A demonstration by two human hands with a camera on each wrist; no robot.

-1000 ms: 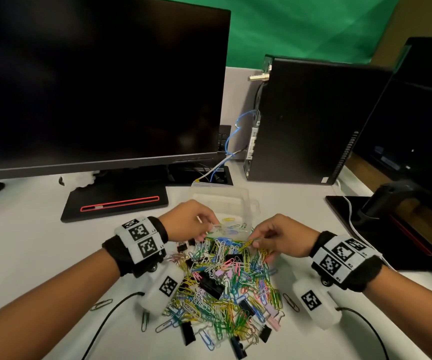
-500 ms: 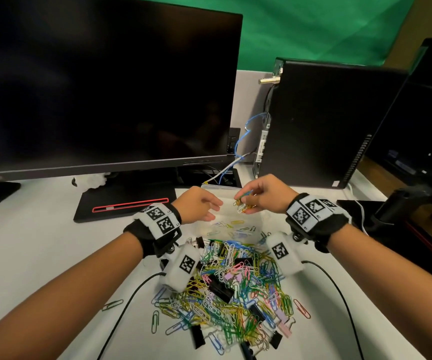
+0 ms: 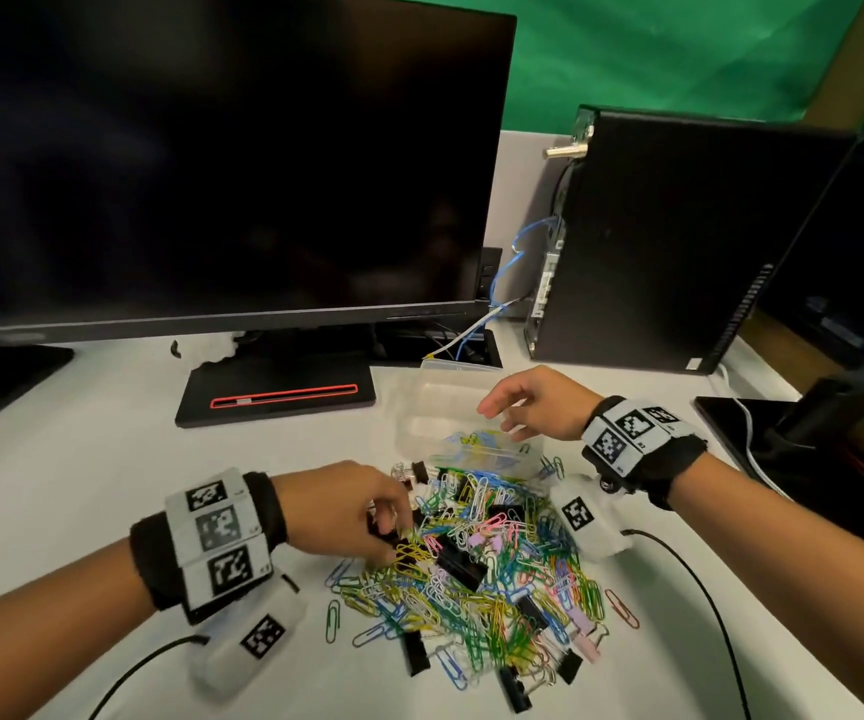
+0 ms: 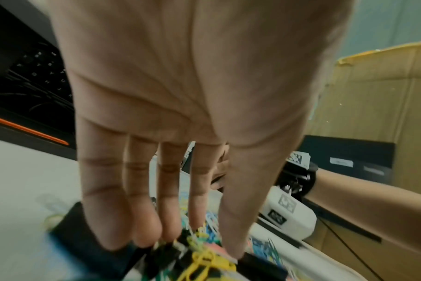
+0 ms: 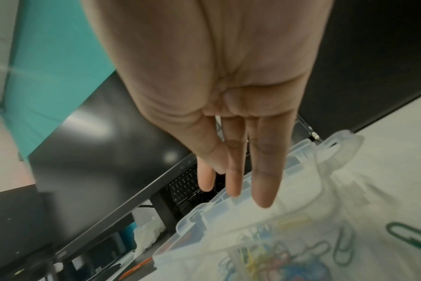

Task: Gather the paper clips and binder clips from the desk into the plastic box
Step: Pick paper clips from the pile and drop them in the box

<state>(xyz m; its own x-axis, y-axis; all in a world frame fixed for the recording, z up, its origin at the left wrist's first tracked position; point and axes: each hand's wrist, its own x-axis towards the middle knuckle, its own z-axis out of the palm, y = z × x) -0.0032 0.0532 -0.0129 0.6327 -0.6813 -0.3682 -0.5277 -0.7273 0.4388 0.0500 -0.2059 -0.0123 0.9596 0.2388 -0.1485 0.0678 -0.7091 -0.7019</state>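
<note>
Head view: my right hand (image 3: 528,407) hangs open over the plastic box (image 3: 419,407); my left hand (image 3: 346,511) digs into the clip pile (image 3: 481,579) beside it, grip unclear. Tangled clips could trail and spill short.

The left hand (image 3: 346,511) is pointing its fingers (image 4: 144,218) and thumb downward, tips gathered close; whether they are gripping is unclear. The right hand (image 3: 531,407) is hovering ahead of it, palm down, fingers (image 5: 264,171) straight and loosely spread.
</note>
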